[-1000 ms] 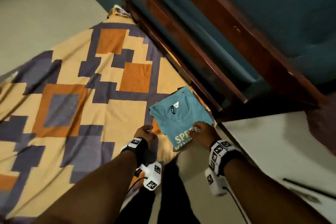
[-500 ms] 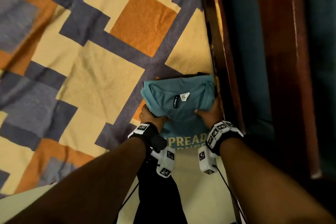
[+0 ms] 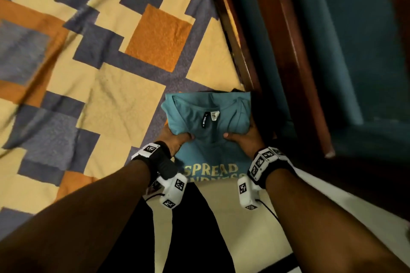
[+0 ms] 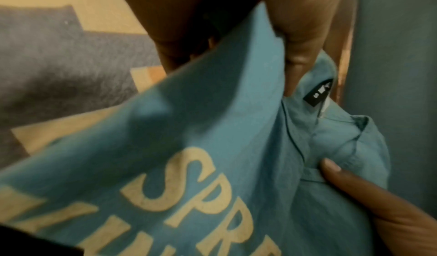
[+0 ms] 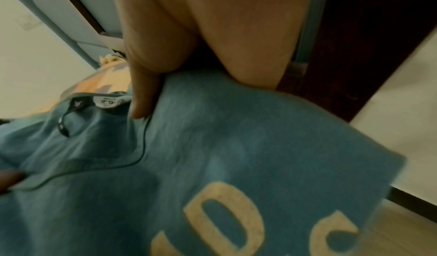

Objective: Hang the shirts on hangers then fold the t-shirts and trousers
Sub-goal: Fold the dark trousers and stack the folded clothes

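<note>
Two hands clamped on one folded teal t-shirt [image 3: 208, 131], near edge of the patterned bedspread [image 3: 106, 95].
Left hand [image 3: 175, 142] and right hand [image 3: 241, 139] pinch opposite sides; best lift level, keeping folds stacked, thumbs on top.

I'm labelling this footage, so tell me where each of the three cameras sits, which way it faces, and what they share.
Head: worn on the head, looking down at the teal t-shirt over the patterned bedspread; both forearms, left hand and right hand show.
Left wrist: looks along the left hand; its thumb lies on the shirt.
Right wrist: looks along the right hand; its thumb presses the shirt.
Shared: all three show the shirt's black neck label.
</note>
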`<state>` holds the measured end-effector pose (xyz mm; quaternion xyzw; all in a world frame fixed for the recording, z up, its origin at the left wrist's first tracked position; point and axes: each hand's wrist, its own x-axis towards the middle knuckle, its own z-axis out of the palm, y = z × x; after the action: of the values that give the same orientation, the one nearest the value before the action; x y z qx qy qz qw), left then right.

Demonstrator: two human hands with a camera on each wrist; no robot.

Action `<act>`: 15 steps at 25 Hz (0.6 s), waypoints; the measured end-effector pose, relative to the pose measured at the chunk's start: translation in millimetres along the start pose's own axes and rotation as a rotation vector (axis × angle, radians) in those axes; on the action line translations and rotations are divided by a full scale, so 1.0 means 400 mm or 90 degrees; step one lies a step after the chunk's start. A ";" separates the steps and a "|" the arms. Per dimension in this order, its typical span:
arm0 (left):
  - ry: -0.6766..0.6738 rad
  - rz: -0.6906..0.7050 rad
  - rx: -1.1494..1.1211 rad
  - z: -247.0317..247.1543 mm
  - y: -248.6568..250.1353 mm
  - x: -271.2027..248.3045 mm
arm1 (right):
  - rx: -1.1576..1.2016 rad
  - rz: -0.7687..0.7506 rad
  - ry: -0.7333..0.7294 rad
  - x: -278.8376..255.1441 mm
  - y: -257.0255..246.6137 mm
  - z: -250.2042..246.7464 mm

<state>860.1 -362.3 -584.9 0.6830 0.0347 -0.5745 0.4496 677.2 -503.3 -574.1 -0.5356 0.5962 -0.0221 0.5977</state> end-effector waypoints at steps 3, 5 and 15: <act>-0.115 0.057 0.091 -0.016 0.073 -0.165 | 0.130 0.032 0.043 -0.229 -0.003 -0.019; -0.172 0.073 0.175 -0.033 0.100 -0.250 | 0.216 0.072 0.037 -0.368 0.018 -0.019; -0.577 0.120 0.499 0.207 0.011 -0.824 | 0.556 0.011 0.422 -1.220 0.262 0.005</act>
<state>689.1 -264.3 -308.1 0.4852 -0.4351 -0.7359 0.1834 474.1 -132.9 -308.2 -0.1972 0.6923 -0.4302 0.5447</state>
